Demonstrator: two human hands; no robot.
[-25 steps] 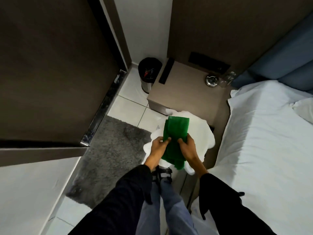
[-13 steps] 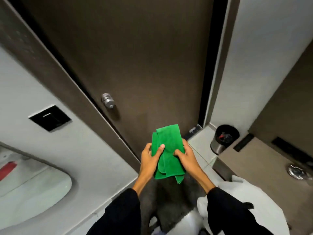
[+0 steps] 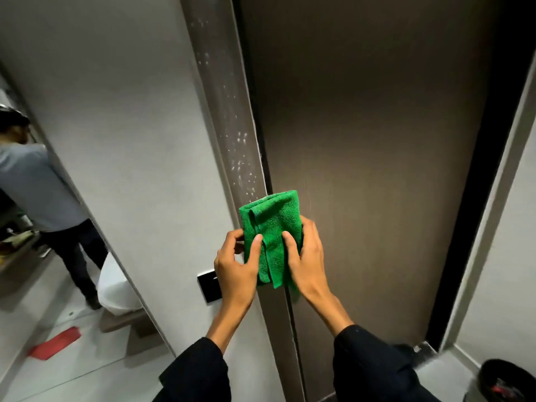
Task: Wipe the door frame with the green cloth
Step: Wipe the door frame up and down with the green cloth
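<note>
The folded green terry cloth (image 3: 271, 236) covers part of the brown door frame strip (image 3: 229, 117) speckled with pale spots; whether it touches the frame cannot be told. The left hand (image 3: 236, 264) pinches its left edge, thumb on front. The right hand (image 3: 304, 253) clasps its right side, fingers hidden behind. A black wall plate (image 3: 207, 287) is partly hidden by the left hand.

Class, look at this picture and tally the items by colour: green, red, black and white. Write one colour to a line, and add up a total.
Green: 1, the green cloth
Red: 1, the flat red piece on the floor
Black: 2, the wall plate and the bin
White: 1, the basin
Total: 5
</note>
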